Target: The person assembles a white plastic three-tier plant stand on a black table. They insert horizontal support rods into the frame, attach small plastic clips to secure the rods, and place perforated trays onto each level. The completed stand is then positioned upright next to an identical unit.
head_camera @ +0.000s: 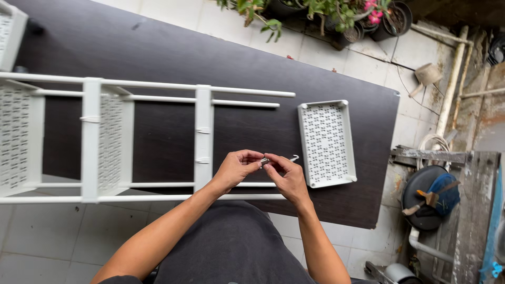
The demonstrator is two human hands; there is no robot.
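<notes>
Close together above the near edge of the dark wood-grain worktop, both hands meet around a small grey metal-looking part. From the lower left the left forearm rises, bent at the wrist, and the left hand curls its fingertips in to pinch the part from its side. Angling up from below, the right forearm brings the right hand with its back to the camera, thumb and forefinger pinching the same part; what the part is cannot be told. A thin white hook-like piece pokes out just beyond the right fingers. Beneath the hands lies a white plastic shelf frame of long rods and perforated panels, stretching left across the worktop. Just right of the hands rests a loose white perforated plastic tray.
</notes>
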